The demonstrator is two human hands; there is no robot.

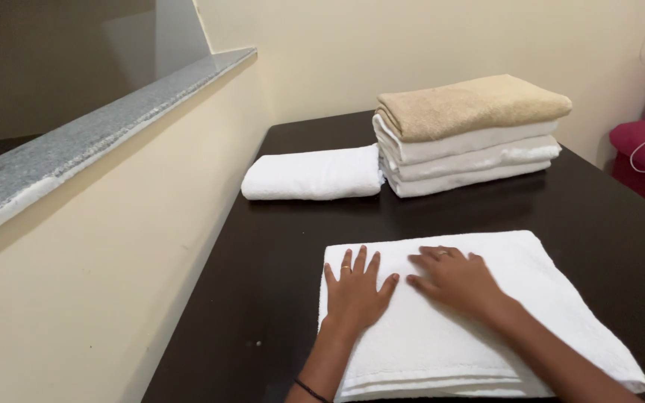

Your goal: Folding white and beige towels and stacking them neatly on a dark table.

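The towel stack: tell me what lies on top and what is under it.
A folded beige towel tops the stack. Under it lie folded white towels, about three layers, resting on the dark table. The table beneath them is covered.

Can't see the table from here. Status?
Left hand and right hand flat, open, on folded white towel. Towel stack and rolled towel behind, apart. Nothing in the way.

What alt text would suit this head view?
Both hands, left hand and right hand, press flat on a folded white towel on a dark table. Behind sit a rolled white towel and a towel stack topped in beige.
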